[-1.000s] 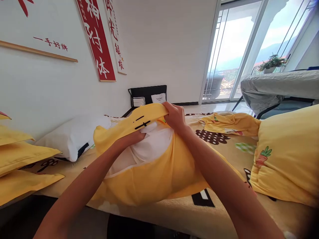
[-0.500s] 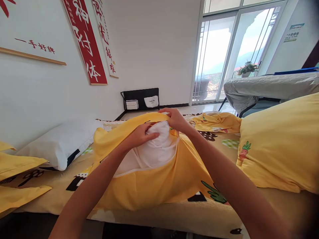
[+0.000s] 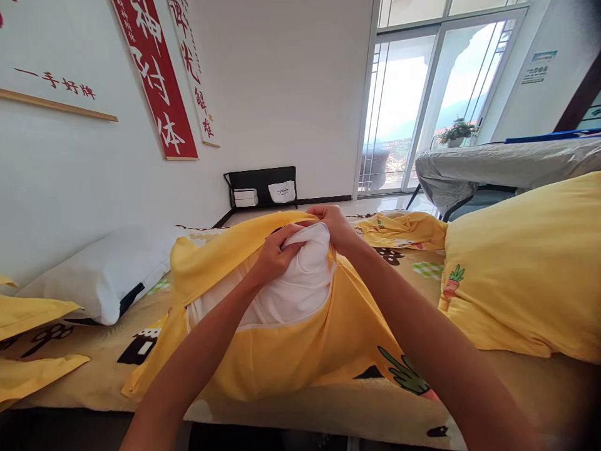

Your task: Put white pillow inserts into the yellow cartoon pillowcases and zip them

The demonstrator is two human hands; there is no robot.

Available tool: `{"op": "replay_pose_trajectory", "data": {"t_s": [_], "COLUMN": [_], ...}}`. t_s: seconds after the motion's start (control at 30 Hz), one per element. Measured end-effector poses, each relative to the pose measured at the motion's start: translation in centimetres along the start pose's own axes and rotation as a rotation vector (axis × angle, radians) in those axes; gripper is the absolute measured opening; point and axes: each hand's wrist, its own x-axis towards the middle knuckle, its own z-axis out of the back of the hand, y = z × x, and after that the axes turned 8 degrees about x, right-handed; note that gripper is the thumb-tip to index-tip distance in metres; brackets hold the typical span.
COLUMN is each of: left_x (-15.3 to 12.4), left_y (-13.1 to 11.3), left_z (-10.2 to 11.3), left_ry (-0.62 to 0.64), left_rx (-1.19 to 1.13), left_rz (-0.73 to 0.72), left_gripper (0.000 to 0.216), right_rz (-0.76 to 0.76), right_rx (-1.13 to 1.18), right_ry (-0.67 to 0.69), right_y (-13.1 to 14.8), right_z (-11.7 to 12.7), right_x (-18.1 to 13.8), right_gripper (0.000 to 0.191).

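Observation:
A yellow pillowcase (image 3: 277,363) with a carrot print lies in front of me, its mouth spread around a white pillow (image 3: 300,294) that is partly inside. My left hand (image 3: 279,254) is closed, pinching a fold at the pillow's upper end between thumb and fingers. Beside it my right hand (image 3: 334,225) is closed at the far right edge of the opening, fingers on the yellow cloth and against the pillow's corner. Its fingertips are partly hidden, but the pillowcase edge runs into its grip.
A plump yellow pillow (image 3: 526,269) rests at the right, with a crumpled yellow cloth (image 3: 406,230) behind. At the left are a white pillow with a dark corner and yellow fabric (image 3: 37,313). All lie on a patterned bedspread (image 3: 94,382). A covered table (image 3: 507,163) stands beyond.
My left hand has closed on the white pillow's end and pulled a fold up toward my right hand. My right hand's fingers have drawn in at the corner. The view has shifted slightly.

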Motion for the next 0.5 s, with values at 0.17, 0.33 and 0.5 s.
{"op": "replay_pose_trajectory", "data": {"t_s": [0.17, 0.33, 0.5], "left_x": [-0.5, -0.3, 1.6], "left_y": [0.4, 3.0, 2.8], "left_z": [-3.1, -6.1, -8.9], "left_ry": [0.186, 0.173, 0.365], "left_rx": [0.171, 0.404, 0.314], "left_rz": [-0.02, 0.1, 0.024], "left_gripper": [0.029, 0.032, 0.02], "right_rz": [0.013, 0.079, 0.113], "right_rx": [0.032, -0.086, -0.296], "right_ry": [0.078, 0.066, 0.123], "right_y": [1.5, 2.8, 2.2], "right_z": [0.2, 1.4, 2.7], "right_x": [-1.1, -2.4, -3.0], "right_gripper": [0.033, 0.03, 0.03]}}
